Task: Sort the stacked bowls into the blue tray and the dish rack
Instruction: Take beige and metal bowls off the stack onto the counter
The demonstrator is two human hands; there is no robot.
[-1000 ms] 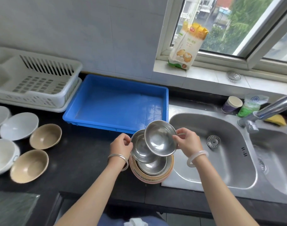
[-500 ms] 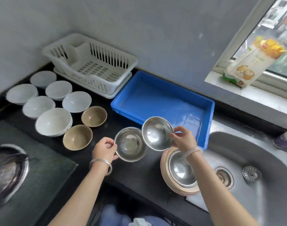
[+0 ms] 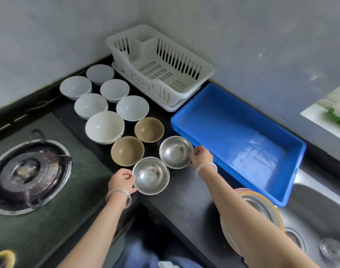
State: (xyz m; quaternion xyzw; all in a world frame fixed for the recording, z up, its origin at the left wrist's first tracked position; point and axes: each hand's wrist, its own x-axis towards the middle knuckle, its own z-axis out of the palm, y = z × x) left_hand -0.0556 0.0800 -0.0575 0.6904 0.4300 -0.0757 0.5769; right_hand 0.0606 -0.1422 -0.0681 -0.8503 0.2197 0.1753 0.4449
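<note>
My left hand (image 3: 122,182) grips the rim of a small steel bowl (image 3: 151,176) low over the black counter. My right hand (image 3: 200,156) holds a second steel bowl (image 3: 175,152) by its right rim, just left of the blue tray (image 3: 240,140). Both bowls sit upright beside two tan bowls (image 3: 127,151) (image 3: 149,129). The blue tray holds nothing, and the white dish rack (image 3: 161,68) behind it holds nothing too. The remaining stack (image 3: 262,206), a steel bowl inside pink and orange bowls, lies at the sink's edge, partly hidden by my right forearm.
Several white bowls (image 3: 104,127) stand in rows on the counter left of the rack. A gas burner (image 3: 28,175) is at the left. The steel sink (image 3: 320,225) is at the lower right. Tiled walls close the corner behind.
Both hands carried their steel bowls left and down from above the stack to the counter beside the tan bowls. The view swung left, away from the window and sink.
</note>
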